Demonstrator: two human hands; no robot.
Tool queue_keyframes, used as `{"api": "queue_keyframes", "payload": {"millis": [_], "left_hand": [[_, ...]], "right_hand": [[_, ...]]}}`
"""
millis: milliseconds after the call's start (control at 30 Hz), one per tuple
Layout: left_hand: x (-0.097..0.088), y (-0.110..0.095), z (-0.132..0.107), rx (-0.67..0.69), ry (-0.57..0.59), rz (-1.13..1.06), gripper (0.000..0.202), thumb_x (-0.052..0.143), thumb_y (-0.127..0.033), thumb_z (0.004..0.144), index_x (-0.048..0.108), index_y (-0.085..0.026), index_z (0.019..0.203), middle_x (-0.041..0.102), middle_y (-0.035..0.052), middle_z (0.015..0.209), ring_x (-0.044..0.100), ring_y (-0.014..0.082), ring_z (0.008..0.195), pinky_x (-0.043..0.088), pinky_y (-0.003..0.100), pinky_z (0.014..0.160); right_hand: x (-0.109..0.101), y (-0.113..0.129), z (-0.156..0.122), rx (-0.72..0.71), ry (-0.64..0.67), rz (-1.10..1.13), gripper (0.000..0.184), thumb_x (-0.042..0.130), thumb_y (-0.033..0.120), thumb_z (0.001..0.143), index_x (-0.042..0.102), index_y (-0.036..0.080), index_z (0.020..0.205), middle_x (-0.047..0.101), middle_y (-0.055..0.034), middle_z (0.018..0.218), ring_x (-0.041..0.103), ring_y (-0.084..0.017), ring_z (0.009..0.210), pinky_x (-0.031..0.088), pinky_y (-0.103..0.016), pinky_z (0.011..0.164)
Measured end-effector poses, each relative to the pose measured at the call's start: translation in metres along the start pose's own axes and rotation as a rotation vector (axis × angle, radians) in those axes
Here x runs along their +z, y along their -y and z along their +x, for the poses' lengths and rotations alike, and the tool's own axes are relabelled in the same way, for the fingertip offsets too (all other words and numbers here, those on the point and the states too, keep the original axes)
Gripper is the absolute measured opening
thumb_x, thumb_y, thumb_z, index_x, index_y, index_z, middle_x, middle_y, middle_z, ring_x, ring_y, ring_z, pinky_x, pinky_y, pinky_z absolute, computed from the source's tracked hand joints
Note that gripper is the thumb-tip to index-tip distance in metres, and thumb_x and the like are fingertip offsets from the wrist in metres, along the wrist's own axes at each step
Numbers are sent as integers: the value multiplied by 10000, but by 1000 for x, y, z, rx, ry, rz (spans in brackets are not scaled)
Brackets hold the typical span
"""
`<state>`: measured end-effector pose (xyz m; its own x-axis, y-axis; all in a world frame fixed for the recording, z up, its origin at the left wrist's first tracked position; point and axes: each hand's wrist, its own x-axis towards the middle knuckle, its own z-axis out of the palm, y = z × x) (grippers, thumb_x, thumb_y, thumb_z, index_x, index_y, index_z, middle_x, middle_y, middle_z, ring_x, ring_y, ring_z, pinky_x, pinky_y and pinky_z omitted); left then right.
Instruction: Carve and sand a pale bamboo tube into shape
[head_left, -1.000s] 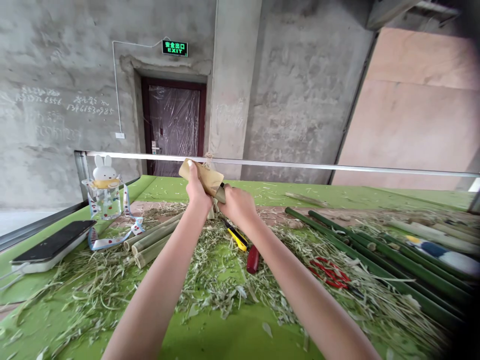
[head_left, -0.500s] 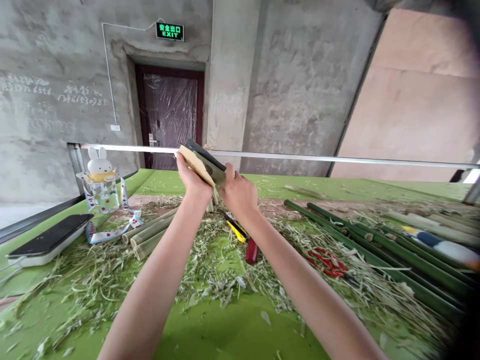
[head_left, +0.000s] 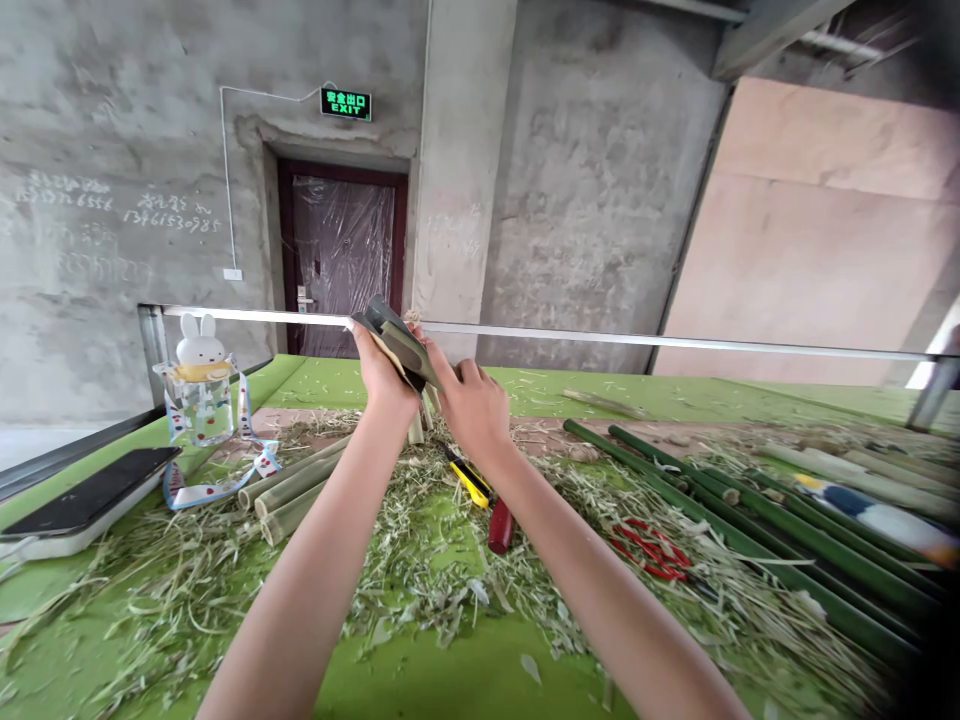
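Note:
Both my arms reach out over a green table (head_left: 450,680) strewn with bamboo shavings. My left hand (head_left: 384,375) is closed round a short split piece of bamboo (head_left: 394,345), pale inside and dark green outside, held up and tilted. My right hand (head_left: 469,405) is closed on a knife (head_left: 416,362) whose blade lies along the bamboo piece. The knife's handle is hidden in my fist. Several short pale bamboo pieces (head_left: 416,425) stand just under my hands.
A yellow utility knife (head_left: 469,480), a red-handled tool (head_left: 499,525) and red scissors (head_left: 649,548) lie among shavings. Long green bamboo poles (head_left: 735,510) fill the right. Cut bamboo sections (head_left: 292,490), a rabbit-topped cup (head_left: 199,395) and a phone (head_left: 82,492) sit left. A metal rail (head_left: 675,342) crosses behind.
The bamboo piece has turned in my hands from its pale face toward me to its dark edge. The knife blade has slid along it. My hands stayed in about the same place.

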<state>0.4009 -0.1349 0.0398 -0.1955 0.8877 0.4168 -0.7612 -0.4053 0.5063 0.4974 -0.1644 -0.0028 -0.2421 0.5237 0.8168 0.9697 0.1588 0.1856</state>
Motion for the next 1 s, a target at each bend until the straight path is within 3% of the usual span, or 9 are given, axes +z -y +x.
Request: {"api": "queue_keyframes", "payload": {"millis": [133, 267, 367, 600, 800, 1000], "left_hand": [[9, 3, -12, 118, 71, -74, 351, 689, -446, 622, 516, -191, 791, 585, 10, 710, 583, 122, 683, 466, 261, 662], [12, 11, -18, 158, 48, 14, 389, 774, -263, 529, 473, -194, 765, 578, -4, 719, 567, 102, 651, 440, 238, 603], [11, 13, -16, 162, -22, 34, 341, 756, -234, 533, 466, -184, 706, 546, -18, 660, 548, 90, 600, 426, 236, 574], [9, 3, -15, 113, -140, 96, 175, 617, -151, 574, 450, -174, 619, 491, -34, 545, 479, 70, 500, 393, 222, 516], [9, 0, -13, 63, -97, 109, 151, 560, -130, 551, 418, -175, 576, 470, -29, 512, 462, 76, 482, 369, 220, 487], [1, -2, -8, -2, 50, 17, 147, 471, -89, 514, 353, -177, 527, 394, -38, 473, 399, 66, 435, 348, 216, 456]], "right_hand": [[3, -8, 3, 30, -78, -11, 584, 412, 159, 843, 259, 281, 1392, 550, -87, 827, 513, -163, 652, 416, -279, 576], [2, -14, 4, 1, -110, -32, 473, 411, 166, 847, 425, 259, 1310, 559, -100, 817, 520, -180, 665, 421, -293, 570], [3, -12, 3, -64, -95, -42, 417, 408, 133, 834, 517, 207, 1229, 573, -121, 834, 534, -189, 698, 432, -299, 587], [6, -2, 3, -81, -71, 36, 515, 358, 106, 822, 336, 57, 1334, 604, -155, 874, 562, -205, 712, 458, -305, 587], [-2, -2, 5, -32, 1, 66, 432, 401, 135, 806, 419, 39, 1227, 610, -171, 935, 588, -221, 764, 459, -308, 607], [-7, 6, 4, 13, 84, 131, 180, 455, 186, 792, 513, 107, 942, 621, -139, 839, 601, -212, 677, 418, -285, 522]]}}
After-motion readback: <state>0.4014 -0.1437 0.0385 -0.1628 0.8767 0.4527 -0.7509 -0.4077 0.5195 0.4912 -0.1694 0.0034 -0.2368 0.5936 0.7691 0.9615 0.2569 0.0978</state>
